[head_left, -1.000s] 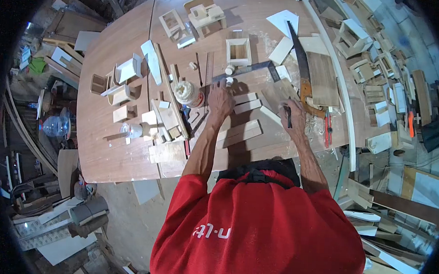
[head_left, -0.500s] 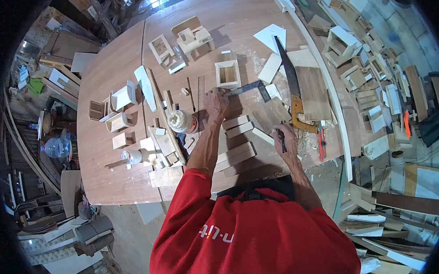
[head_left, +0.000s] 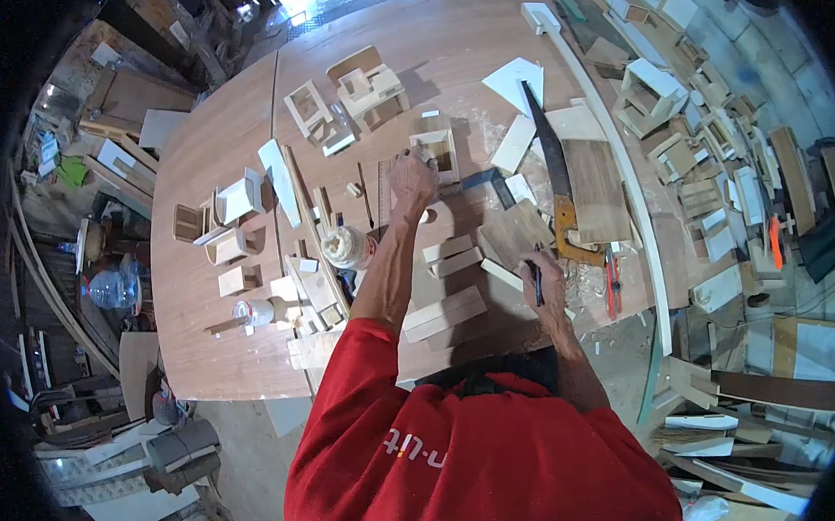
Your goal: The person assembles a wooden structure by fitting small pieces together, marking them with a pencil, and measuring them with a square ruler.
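Note:
My left hand (head_left: 412,180) is at the near left side of a small open wooden box (head_left: 447,153), its fingers closed on the box's edge; the fingertips are partly hidden. A flat ruler (head_left: 384,189) lies beside that hand, partly under it. In my right hand (head_left: 547,274), low over the table's near side, is a dark pen-like marker (head_left: 537,286). A wooden board (head_left: 515,232) lies just beyond the right hand. A metal try square (head_left: 492,184) rests between the box and that board.
A handsaw (head_left: 554,159) with a wooden handle lies at the right, near red pliers (head_left: 612,286). A long white strip (head_left: 618,144) runs along the table's right side. Left of my arm stand a whitish jar (head_left: 345,246) and small wooden furniture pieces (head_left: 369,83). Wood blocks (head_left: 446,315) lie in front of me.
My left hand has moved slightly away from me, from the try square's end onto the box, which now looks turned or tilted. The right hand still holds the marker in nearly the same place.

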The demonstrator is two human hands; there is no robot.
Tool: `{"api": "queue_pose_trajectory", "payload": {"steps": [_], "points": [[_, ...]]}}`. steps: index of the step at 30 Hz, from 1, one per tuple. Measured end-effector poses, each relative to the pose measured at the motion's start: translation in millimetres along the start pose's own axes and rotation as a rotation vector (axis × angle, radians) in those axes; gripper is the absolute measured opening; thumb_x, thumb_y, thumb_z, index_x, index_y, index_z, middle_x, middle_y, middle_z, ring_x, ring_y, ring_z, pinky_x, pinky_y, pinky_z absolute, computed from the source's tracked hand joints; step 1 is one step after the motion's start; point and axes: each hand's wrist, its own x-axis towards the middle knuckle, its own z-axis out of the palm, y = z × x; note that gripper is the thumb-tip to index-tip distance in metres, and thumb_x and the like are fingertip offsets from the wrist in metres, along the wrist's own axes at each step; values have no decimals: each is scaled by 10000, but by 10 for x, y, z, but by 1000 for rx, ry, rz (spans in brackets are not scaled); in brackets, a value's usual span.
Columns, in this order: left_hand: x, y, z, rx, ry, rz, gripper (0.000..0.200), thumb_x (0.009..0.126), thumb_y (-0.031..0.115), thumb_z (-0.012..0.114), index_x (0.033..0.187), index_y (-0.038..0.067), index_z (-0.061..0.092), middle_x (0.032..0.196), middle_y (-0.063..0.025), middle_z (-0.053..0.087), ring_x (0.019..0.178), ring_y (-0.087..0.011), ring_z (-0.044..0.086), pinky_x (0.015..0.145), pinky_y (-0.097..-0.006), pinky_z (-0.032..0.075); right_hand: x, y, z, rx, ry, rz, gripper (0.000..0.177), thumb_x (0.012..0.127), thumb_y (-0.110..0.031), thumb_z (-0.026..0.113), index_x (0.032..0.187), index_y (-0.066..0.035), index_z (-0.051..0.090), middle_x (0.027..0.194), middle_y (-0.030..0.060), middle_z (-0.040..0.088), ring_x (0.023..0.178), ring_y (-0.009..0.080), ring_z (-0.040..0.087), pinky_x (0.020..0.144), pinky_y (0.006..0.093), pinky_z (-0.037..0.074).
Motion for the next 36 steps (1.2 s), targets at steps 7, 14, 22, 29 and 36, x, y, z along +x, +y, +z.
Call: {"api": "queue_pose_trajectory", "payload": {"steps": [7,14,22,29,36], "points": [[-182,-205,-200,-76,67,-129,353,777,276,671,1018,22,629,985,-222,633,901,-387,617,775,-465,502,-17,-17,-5,-44,59,-84,166,787,-4,622,953,-18,622,842,162,618,781,324,627,699,375,487],[-849,-181,-254,93,-269,71,314,764,228,671,980,7,615,1044,-239,568,916,-391,602,780,-456,513,5,-7,-11,5,17,-38,199,768,-4,613,964,-36,612,863,158,588,808,333,595,725,396,470],[-831,-270,-90,-63,-169,83,186,768,95,625,921,-7,593,968,-237,568,833,-394,598,715,-475,499,5,12,-20,14,38,-43,188,775,2,603,957,-42,618,870,157,591,808,340,590,734,401,468],[9,-45,-49,77,-121,81,286,769,220,668,960,12,627,982,-211,618,894,-383,613,796,-454,490,-15,61,3,16,43,-43,185,779,-2,614,958,-45,621,890,148,604,865,339,594,758,403,465],[-193,-152,-101,-118,25,-112,369,769,219,674,1077,25,614,1036,-213,609,925,-394,592,825,-456,479,86,14,6,-70,75,33,101,857,-80,589,940,-31,616,842,160,598,767,341,592,694,385,470]]}}
